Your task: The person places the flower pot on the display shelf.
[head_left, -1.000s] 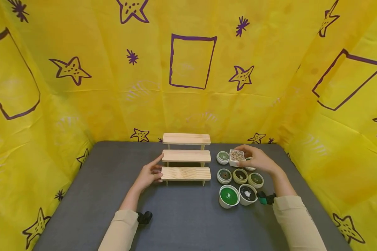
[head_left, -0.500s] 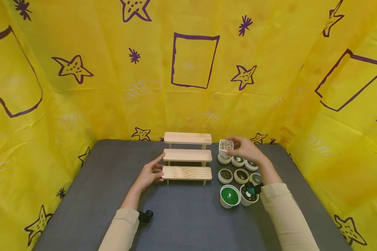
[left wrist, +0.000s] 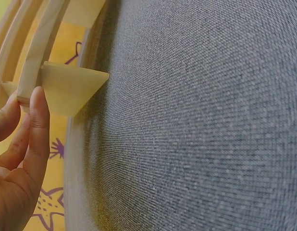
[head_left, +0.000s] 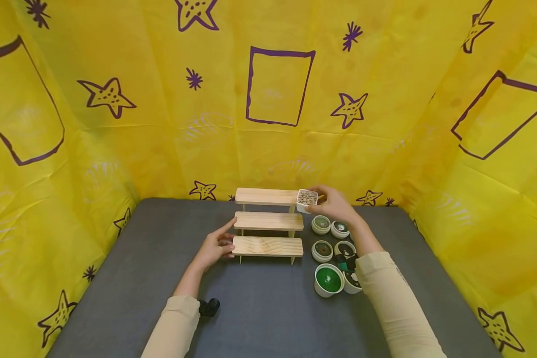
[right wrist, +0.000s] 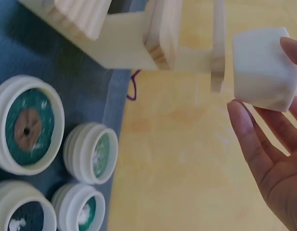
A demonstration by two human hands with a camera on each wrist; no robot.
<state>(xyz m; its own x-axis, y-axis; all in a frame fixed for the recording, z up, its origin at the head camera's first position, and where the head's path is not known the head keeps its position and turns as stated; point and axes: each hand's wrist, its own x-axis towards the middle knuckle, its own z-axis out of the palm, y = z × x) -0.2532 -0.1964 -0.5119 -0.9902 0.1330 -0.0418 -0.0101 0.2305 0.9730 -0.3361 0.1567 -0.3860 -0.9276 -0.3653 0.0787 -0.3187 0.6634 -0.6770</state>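
A three-tier wooden stand (head_left: 267,245) rises in steps towards the back of the table. My left hand (head_left: 211,251) pinches the left end of its lowest board, thumb and finger on either side of the edge in the left wrist view. My right hand (head_left: 336,205) grips a small white square pot (head_left: 307,200) filled with pebbles. The pot overlaps the right end of the top board in the head view. Seen from the right wrist, the pot's plain side (right wrist: 261,67) is just beyond that board's edge, fingers and thumb round it.
Right of the stand are several round pale pots (head_left: 320,224) with dark or green centres, partly behind my right forearm. A white cup with a green top (head_left: 328,280) stands in front, another beside it. Yellow patterned cloth (head_left: 277,149) encloses the grey table (head_left: 250,308).
My right hand has carried the pebble-filled pot leftwards and back, from among the round pots to the top board's right end. My left hand keeps its place on the stand.
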